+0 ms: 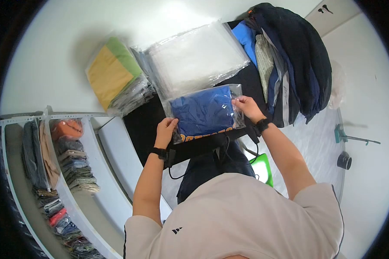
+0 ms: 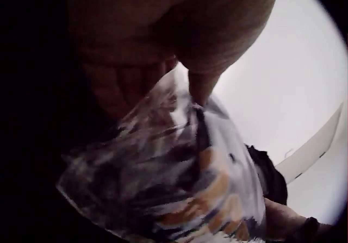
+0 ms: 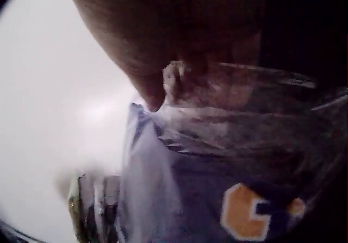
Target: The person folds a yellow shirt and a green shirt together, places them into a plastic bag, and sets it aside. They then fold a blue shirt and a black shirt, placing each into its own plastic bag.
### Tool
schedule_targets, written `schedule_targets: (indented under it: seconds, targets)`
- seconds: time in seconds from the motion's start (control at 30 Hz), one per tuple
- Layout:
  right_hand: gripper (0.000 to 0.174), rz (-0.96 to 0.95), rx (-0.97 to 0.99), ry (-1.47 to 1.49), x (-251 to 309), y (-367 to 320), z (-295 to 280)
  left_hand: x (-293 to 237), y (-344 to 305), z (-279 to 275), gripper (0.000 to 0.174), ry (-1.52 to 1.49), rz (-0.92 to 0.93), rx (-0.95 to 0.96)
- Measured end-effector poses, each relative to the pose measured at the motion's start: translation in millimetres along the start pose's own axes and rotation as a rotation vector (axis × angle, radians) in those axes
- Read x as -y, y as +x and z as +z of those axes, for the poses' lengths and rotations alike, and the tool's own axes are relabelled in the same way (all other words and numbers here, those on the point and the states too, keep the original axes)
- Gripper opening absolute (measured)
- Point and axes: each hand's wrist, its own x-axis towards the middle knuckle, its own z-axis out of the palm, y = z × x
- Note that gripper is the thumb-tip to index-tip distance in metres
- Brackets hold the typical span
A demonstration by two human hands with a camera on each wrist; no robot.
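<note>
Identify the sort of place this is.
Probably a clothing packing room or stockroom: shelves of folded garments, a stack of clear plastic bags, and a bagged blue garment being held.

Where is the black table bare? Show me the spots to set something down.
On the black table, a patch between the packet stack and the left hand looks bare, as does a narrower strip between the clear bags and the clothes heap. The far side is crowded with those piles, the near middle with the blue packet.
</note>
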Motion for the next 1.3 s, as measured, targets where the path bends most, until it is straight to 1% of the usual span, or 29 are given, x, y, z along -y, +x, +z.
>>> schedule_targets:
  seconds: [0.03,0.07,0.1,0.13,0.17,0.2,0.23,0.3,0.37,0.43,0.5,0.53,0.6,0.63,0.7,0.73,0.77,0.83,0.87,0.9,0.93,0.97,1.0,1.07,1.1,1.17,1.2,1.23,1.3]
  targets:
    - [0.024,0.115,-0.013,0.074,-9,3,2,12,2,3,0.024,-0.058,-0.086,-0.003]
    - [0.026,0.265,-0.043,0.067,-14,3,6,20,1,5,0.024,-0.057,-0.088,-0.001]
    - [0.026,0.265,-0.044,0.068,-19,1,6,27,0,7,0.028,-0.152,-0.285,-0.036]
    - [0.025,0.36,-0.035,0.076,-20,-2,8,26,0,9,0.034,-0.247,-0.479,-0.07]
    - [0.025,0.458,-0.024,0.084,-22,-7,9,26,1,10,0.034,-0.248,-0.48,-0.07]
    - [0.024,0.427,-0.067,0.062,-25,-11,12,27,-2,11,0.038,-0.254,-0.459,-0.069]
    - [0.024,0.434,-0.063,0.06,-33,-12,11,24,-6,12,0.042,-0.26,-0.441,-0.071]
    - [0.024,0.429,0.162,0.268,-47,-12,8,17,-12,14,0.042,-0.248,-0.451,-0.072]
    - [0.023,0.433,0.142,0.265,-47,-14,14,17,-10,14,0.042,-0.237,-0.449,-0.071]
    - [0.022,0.44,0.122,0.26,-48,-14,16,24,-8,15,0.044,-0.216,-0.435,-0.015]
    - [0.023,0.52,0.022,0.393,-48,-10,17,34,-5,17,0.043,-0.177,-0.417,-0.02]
    - [0.023,0.519,0.023,0.391,-50,-8,21,36,-4,18,0.043,-0.136,-0.4,-0.024]
    - [0.024,0.019,-0.56,-0.467,-56,-5,31,40,-2,19,0.042,-0.097,-0.376,-0.044]
    - [0.024,0.023,-0.559,-0.468,-52,-6,32,45,-2,20,0.041,-0.056,-0.352,-0.061]
    - [0.028,-0.049,-0.602,-0.549,-42,-1,29,54,0,22,0.039,-0.05,-0.328,-0.079]
    - [0.033,0.007,-0.553,-0.576,-42,2,32,56,1,22,0.038,-0.042,-0.3,-0.097]
    - [0.033,0.008,-0.554,-0.574,-42,4,33,58,1,22,0.038,-0.04,-0.3,-0.095]
    - [0.038,0.078,-0.356,-0.498,-45,9,35,60,2,21,0.036,0.003,-0.319,-0.086]
    - [0.037,0.049,-0.339,-0.492,-49,12,34,60,2,21,0.036,0.005,-0.317,-0.084]
    - [0.037,0.049,-0.341,-0.491,-52,14,32,61,1,22,0.035,-0.041,-0.309,-0.086]
    - [0.033,0.063,-0.322,-0.471,-52,15,31,62,0,22,0.034,-0.088,-0.302,-0.089]
    - [0.029,0.076,-0.302,-0.452,-51,15,30,63,0,22,0.034,-0.087,-0.303,-0.089]
    - [0.029,0.076,-0.301,-0.452,-51,14,30,65,1,23,0.033,-0.109,-0.29,-0.085]
    - [0.022,0.179,-0.289,-0.218,-56,13,28,63,0,23,0.032,-0.131,-0.278,-0.082]
    - [0.022,0.179,-0.288,-0.219,-57,12,25,62,0,24,0.031,-0.117,-0.273,-0.087]
    - [0.019,0.018,-0.583,-0.404,-78,15,14,58,-1,24,0.03,-0.103,-0.268,-0.092]
    - [0.021,0.098,-0.656,-0.305,-89,20,8,56,-1,24,0.027,-0.05,-0.274,-0.09]
    - [0.021,0.1,-0.657,-0.305,-86,17,7,55,-3,24,0.025,0.004,-0.279,-0.086]
    - [0.026,0.197,-0.391,-0.221,-69,6,4,52,-5,25,0.026,-0.033,-0.275,-0.086]
